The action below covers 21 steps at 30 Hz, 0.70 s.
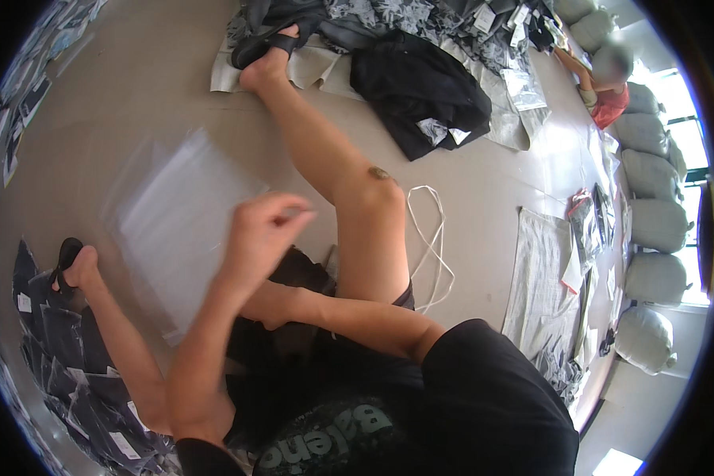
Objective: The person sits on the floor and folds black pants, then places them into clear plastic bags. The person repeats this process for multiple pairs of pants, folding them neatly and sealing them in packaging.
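Observation:
My left hand (266, 230) is raised in front of me, slightly blurred, with its fingers curled toward the thumb. Nothing shows between them. Lower down, my right hand (274, 308) reaches across to the left, and my left forearm hides most of its fingers. Black cloth (303, 274) lies close beside that hand; whether they touch is hard to tell. To the left of both hands, clear plastic bags (170, 218) spread over the floor, smeared by motion. My legs stretch out on either side of these bags.
Bagged dark garments (83, 357) lie at the lower left. A black garment (420, 87) rests beyond my knee, before a heap of grey patterned clothes (420, 20). White cord (436, 246) loops right of my knee. Stuffed sacks (654, 226) line the right wall; another person (607, 87) sits far right.

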Each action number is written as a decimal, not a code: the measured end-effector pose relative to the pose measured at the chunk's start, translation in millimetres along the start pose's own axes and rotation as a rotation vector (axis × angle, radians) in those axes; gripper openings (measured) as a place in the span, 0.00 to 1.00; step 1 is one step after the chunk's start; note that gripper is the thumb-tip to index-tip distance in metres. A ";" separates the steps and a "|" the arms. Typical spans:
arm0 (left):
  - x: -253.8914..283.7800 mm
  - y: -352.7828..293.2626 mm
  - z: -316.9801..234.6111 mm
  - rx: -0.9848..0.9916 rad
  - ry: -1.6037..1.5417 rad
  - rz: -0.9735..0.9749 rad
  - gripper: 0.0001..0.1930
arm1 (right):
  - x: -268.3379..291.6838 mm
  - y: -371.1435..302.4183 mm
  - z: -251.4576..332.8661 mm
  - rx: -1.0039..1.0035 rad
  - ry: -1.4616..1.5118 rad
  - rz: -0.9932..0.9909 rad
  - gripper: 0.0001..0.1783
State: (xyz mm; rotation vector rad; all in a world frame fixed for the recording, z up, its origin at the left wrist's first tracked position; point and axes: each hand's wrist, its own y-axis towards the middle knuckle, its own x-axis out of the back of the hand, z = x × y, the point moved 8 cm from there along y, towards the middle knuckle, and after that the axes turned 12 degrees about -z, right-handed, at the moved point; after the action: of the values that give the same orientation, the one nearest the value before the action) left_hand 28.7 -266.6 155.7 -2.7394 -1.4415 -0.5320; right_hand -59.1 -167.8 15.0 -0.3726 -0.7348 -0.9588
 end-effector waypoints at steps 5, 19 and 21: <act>-109.3 13.0 -29.7 -0.305 0.108 -0.036 0.12 | -27.1 -30.9 -28.0 0.009 0.057 -0.541 0.11; -20.6 45.5 30.7 0.069 -0.092 -0.399 0.18 | -14.6 -8.5 -14.5 -0.099 0.032 0.002 0.14; 94.5 71.0 87.2 0.216 0.255 -0.533 0.15 | -20.9 -7.3 -14.5 -0.062 -0.047 0.044 0.13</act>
State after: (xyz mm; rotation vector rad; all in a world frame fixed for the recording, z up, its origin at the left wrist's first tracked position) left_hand 160.6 -218.5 112.5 -2.0259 -2.0125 -0.6530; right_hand -67.1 -167.6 -10.3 -0.4658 -0.7376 -0.9353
